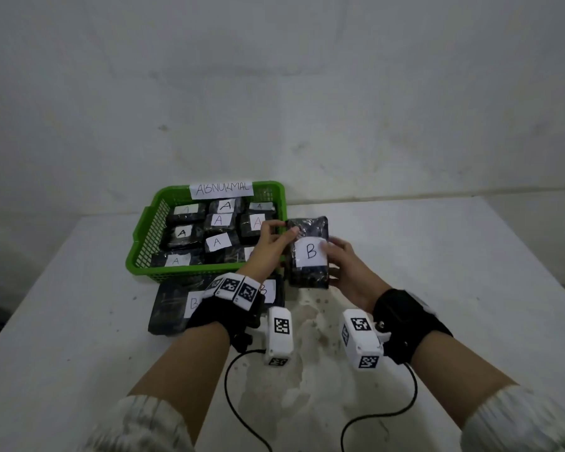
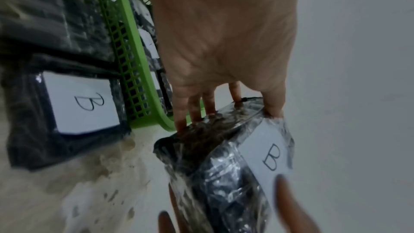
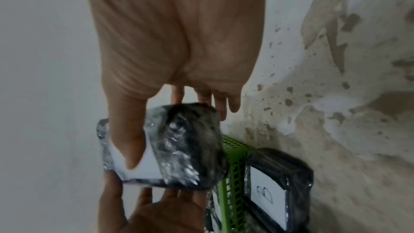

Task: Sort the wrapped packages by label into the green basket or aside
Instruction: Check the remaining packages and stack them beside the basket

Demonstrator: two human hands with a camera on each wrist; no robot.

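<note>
B package (image 1: pixel 308 252): held up above white table (image 1: pixel 470 272), just right of green basket (image 1: pixel 143 238), label facing up. Gripped by left hand (image 1: pixel 269 244) at far end, fingers (image 2: pixel 179 112) curled over top edge. Clasped by right hand (image 1: pixel 346 267) on right side, thumb (image 3: pixel 127 141) across label. Lay flat before basket's near wall: two more B packages (image 1: pixel 170 308). Filled basket: A packages (image 1: pixel 217 241), under "ABNORMAL" sign (image 1: pixel 222 189).

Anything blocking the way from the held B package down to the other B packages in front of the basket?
Nothing visible. The held B package, gripped by left hand and right hand, hangs just right of the B packages; only bare table lies between.
</note>
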